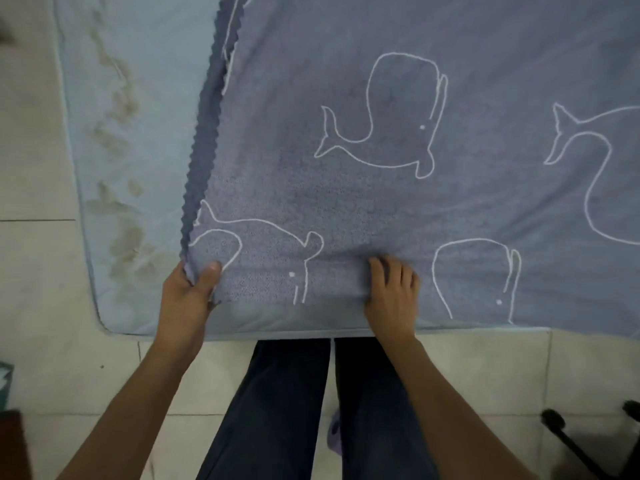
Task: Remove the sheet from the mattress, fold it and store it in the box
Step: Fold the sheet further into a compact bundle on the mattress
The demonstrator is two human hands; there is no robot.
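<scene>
Dark trousers [291,410] stand on the tiled floor [485,368] at 6 o'clock. Left hand [188,292], at 8 o'clock: grip pinching the corner of the sheet [381,209] between thumb and fingers. Right hand [391,292], at 4 o'clock: fingers curled into the near hem. The sheet lies flat on the mattress [138,133], spreading toward 12 and 3 o'clock; the mattress is bare at 10 o'clock. Risks: an uneven pull would skew the hem; a slack pinch would drop the corner; dragged cloth could slide onto the floor. Box not in view
</scene>
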